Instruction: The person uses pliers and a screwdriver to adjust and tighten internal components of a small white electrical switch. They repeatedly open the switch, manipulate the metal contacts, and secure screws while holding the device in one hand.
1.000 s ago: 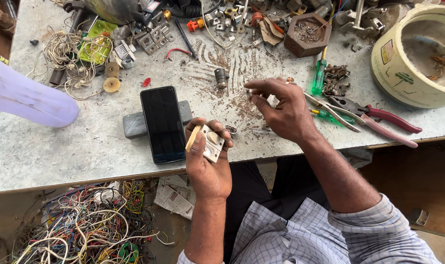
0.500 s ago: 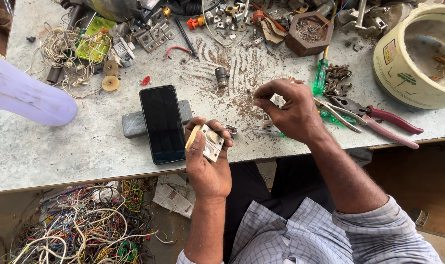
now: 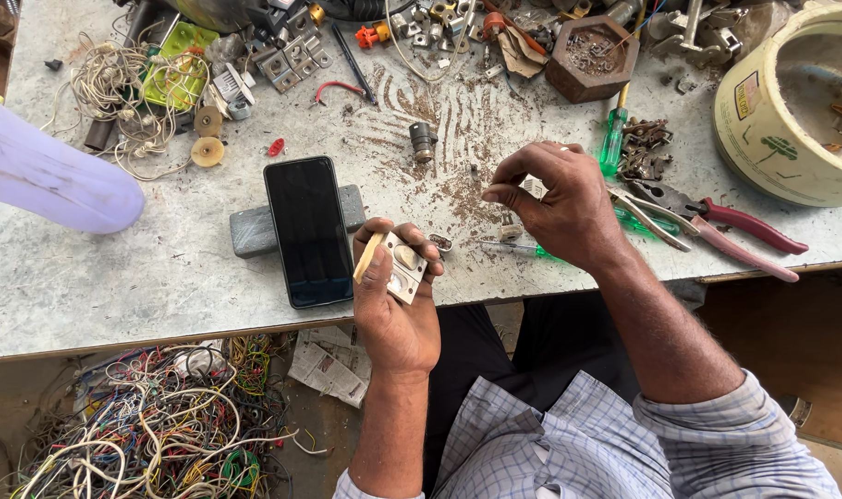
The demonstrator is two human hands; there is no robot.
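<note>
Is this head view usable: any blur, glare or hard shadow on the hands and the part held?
Head view: sharp, even daylight; left hand and switch part crisp, right hand casts only a soft shadow; phone screen dark, no glare; pale blurred object intrudes at left.

Black phone [image 3: 308, 229] lying face up, propped on a grey block [image 3: 247, 231]. Up and left of the phone, tangled pale wire [image 3: 116, 88] around a green box [image 3: 176, 79]. Right of the phone, red-handled pliers [image 3: 717, 222] and a green screwdriver [image 3: 613, 139]. Far right of the phone, a cream bucket [image 3: 763, 120]. Below the phone, under the workbench [image 3: 88, 277], heaped coloured wires [image 3: 153, 416].
</note>
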